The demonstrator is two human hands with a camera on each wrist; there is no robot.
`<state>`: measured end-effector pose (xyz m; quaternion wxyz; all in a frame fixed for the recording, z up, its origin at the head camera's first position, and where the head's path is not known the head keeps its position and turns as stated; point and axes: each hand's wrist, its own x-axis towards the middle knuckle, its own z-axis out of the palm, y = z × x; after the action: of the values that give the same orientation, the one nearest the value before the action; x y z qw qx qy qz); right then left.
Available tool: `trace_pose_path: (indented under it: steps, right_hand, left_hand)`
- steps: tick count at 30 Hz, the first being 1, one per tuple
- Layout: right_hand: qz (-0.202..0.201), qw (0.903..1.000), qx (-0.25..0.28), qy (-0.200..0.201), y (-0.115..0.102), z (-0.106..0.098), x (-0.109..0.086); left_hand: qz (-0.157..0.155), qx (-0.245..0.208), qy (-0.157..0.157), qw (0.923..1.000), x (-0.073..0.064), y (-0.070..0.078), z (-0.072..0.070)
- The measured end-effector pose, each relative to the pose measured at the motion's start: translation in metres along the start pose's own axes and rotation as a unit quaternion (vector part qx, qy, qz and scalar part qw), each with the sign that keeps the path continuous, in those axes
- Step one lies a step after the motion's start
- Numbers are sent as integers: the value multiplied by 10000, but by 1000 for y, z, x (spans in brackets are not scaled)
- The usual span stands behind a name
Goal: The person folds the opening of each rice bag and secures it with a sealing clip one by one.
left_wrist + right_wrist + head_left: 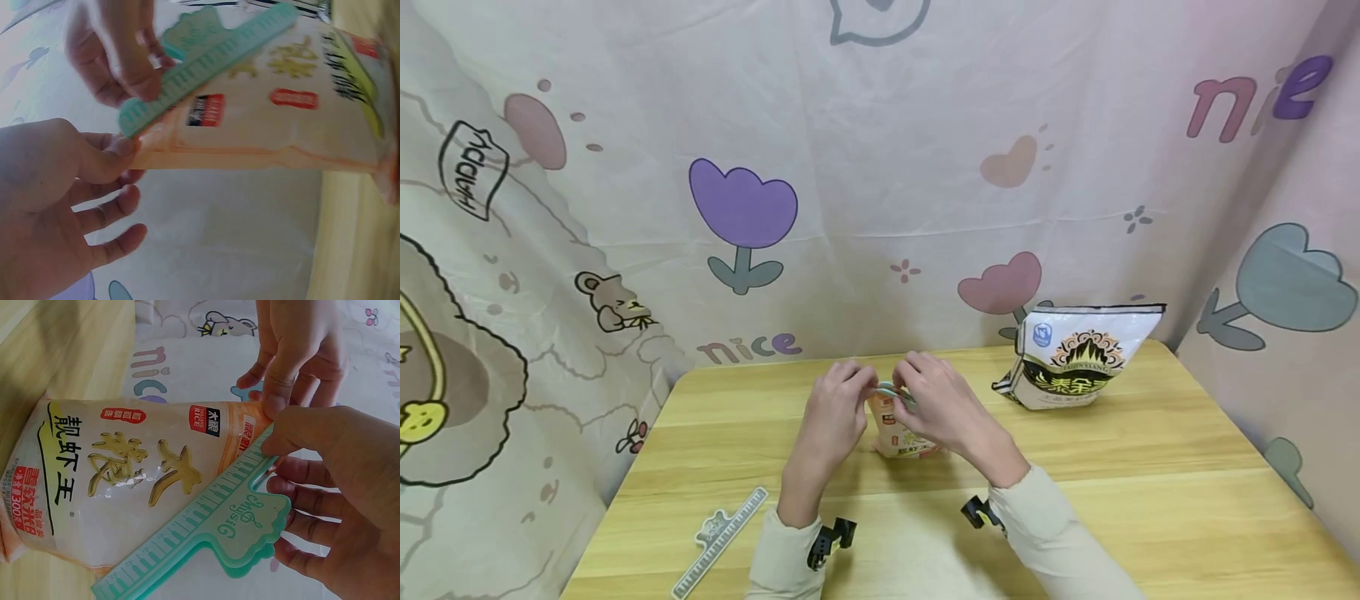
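Note:
A small rice bag (904, 440) with orange edges stands upright on the table between both hands. Across its top lies a teal sealing clip (206, 515) printed with piano keys, set slantwise over the bag's upper end. My left hand (838, 406) pinches the bag's top corner between thumb and forefinger, close to the clip's end; its other fingers (115, 244) spread loosely. My right hand (942, 406) pinches the clip near that same end, thumb on its front face, with the remaining fingers behind. In the right wrist view, the clip's wavy grip tab (250, 525) points away from the bag.
At the back right stands a larger white rice bag (1078, 358) with a black and gold label. A pale piano-key clip (718, 542) lies at the table's front left. A printed curtain (880, 208) hangs behind the wooden table (1135, 500).

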<state>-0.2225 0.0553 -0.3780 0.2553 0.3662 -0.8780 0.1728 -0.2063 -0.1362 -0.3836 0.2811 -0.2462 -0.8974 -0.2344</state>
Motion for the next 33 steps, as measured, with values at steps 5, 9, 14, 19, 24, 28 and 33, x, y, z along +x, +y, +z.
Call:
trace_pose_path:
  steps: [5,9,14,19,24,28,33]
  right_hand:
    - [-141,9998,-130,-51,2,5,9]
    - [-149,9996,-250,-20,4,10,17]
    - [-216,9993,-301,-67,3,19,29]
    - [-244,9985,-437,-211,-2,28,47]
    - [-323,9970,-555,-439,-9,34,66]
    - [-324,9955,-632,-635,-15,42,79]
    - [-277,9943,-654,-794,-23,54,93]
  left_hand:
    - [137,234,-9,9996,1,-10,4]
    - [299,402,-168,9986,8,-19,3]
    - [536,605,-373,9960,13,-35,-4]
    - [692,776,-379,9939,16,-52,-17]
    - [644,968,-419,9923,15,-69,-29]
    - [603,1087,-307,9918,12,-81,-35]
    - [481,1169,-267,9916,8,-96,-41]
